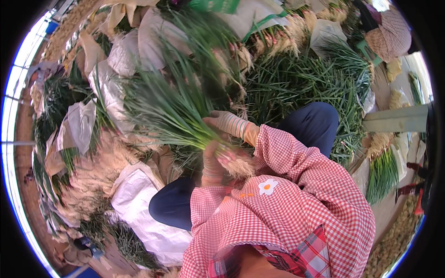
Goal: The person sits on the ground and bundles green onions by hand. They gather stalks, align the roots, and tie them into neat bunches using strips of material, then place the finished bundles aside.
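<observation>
A bunch of green onions (198, 130) slants across my lap, its leaves fanned toward the upper left. Its pinkish bulbs and pale roots (240, 166) point at my chest. My left hand (212, 161), in a knitted work glove, grips the stalks just above the bulbs. My right hand (229, 123), in a striped glove, is closed around the leaves higher up; some of its fingers are hidden. Just beyond, another blurred bunch of green onions (208, 45) lies with its roots to the right. Loose green leaves (295, 76) are heaped ahead of my right knee.
Piled onions with thick roots (100, 170) lie at left, beside white woven sacks (142, 205). More sacks (163, 38) cover the far side. A green post (396, 118) stands at right, near another bunch (382, 177). A person (389, 34) is at the upper right.
</observation>
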Action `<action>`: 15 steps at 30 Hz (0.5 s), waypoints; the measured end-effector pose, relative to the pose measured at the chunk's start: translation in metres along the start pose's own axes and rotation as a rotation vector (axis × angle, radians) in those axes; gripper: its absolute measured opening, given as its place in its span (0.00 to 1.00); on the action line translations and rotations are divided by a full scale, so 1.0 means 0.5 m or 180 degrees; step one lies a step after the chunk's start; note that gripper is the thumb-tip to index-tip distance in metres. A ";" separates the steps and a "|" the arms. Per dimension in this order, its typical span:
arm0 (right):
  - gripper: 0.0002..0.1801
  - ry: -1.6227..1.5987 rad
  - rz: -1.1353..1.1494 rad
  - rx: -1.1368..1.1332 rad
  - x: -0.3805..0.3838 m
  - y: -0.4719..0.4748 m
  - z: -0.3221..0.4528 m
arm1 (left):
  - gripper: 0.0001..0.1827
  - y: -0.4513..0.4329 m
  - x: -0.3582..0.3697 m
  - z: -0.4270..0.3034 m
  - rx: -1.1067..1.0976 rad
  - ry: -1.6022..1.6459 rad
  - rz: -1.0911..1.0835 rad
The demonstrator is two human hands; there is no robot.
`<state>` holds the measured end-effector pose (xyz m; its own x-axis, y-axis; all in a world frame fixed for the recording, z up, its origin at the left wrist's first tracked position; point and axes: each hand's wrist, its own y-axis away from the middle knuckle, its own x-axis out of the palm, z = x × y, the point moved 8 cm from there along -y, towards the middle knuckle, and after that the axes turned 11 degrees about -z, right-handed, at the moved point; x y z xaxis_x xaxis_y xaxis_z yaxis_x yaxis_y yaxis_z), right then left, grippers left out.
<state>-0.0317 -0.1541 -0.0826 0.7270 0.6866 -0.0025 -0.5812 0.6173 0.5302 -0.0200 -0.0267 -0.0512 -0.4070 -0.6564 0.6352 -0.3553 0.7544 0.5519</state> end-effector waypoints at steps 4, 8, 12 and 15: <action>0.15 -0.2075 -0.0908 0.0817 0.035 0.053 -0.055 | 0.20 -0.014 -0.036 -0.002 0.0138 0.0212 -0.0187; 0.12 -0.3602 -0.0055 0.0870 -0.054 -0.082 -0.156 | 0.38 0.019 0.030 -0.044 0.0517 0.1779 0.0718; 0.27 0.2191 0.0487 0.0849 -0.123 0.002 -0.058 | 0.39 0.043 0.040 -0.116 0.0833 0.1091 0.0690; 0.32 0.3849 0.0335 0.0084 -0.154 -0.011 0.049 | 0.36 0.041 0.058 -0.117 0.0498 0.1262 0.0505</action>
<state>-0.0754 -0.2198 -0.0644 -0.1420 0.6568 -0.7406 -0.5991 0.5385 0.5925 0.0101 -0.0304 0.0102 -0.1239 -0.4585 0.8800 -0.4497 0.8165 0.3621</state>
